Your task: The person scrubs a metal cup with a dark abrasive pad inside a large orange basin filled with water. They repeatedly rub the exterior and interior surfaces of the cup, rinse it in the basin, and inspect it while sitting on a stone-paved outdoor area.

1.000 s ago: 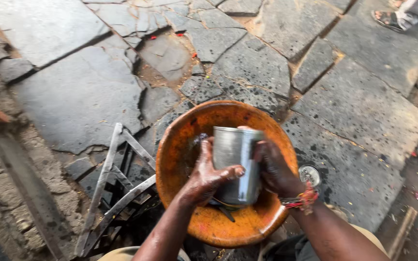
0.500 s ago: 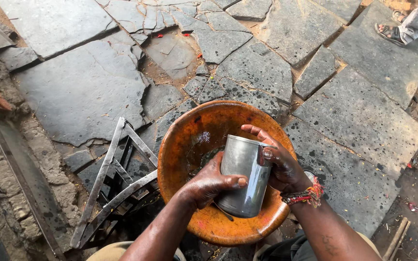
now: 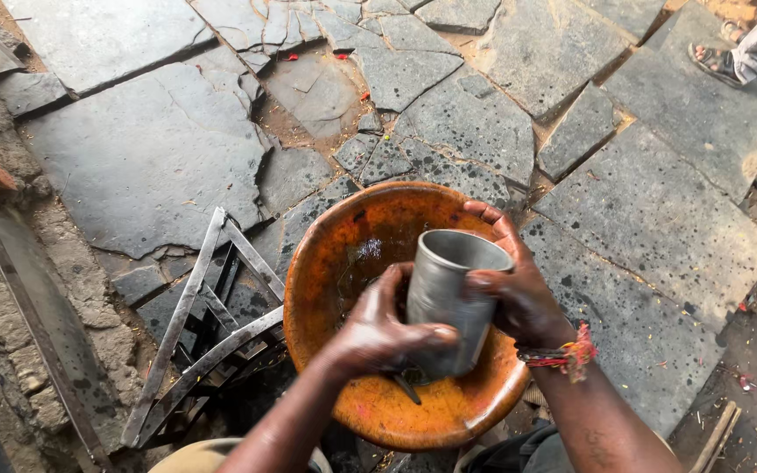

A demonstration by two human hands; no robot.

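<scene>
A grey metal cup (image 3: pixel 445 293) is held upright over an orange-brown bowl (image 3: pixel 326 263) that has a little water and dark bits inside. My right hand (image 3: pixel 519 293) wraps the cup's right side, fingers at the rim. My left hand (image 3: pixel 383 328), wet and soiled, presses against the cup's lower left side. A red thread band (image 3: pixel 562 355) circles my right wrist.
Cracked grey stone slabs (image 3: pixel 151 149) cover the ground. A metal frame of flat bars (image 3: pixel 203 324) lies left of the bowl. A low rough wall (image 3: pixel 10 289) runs along the left edge. Another person's sandalled foot (image 3: pixel 716 61) stands at the top right.
The cup has been turned and shifted slightly in my hands over the bowl; my left hand has moved lower along its side. The view has drifted a little.
</scene>
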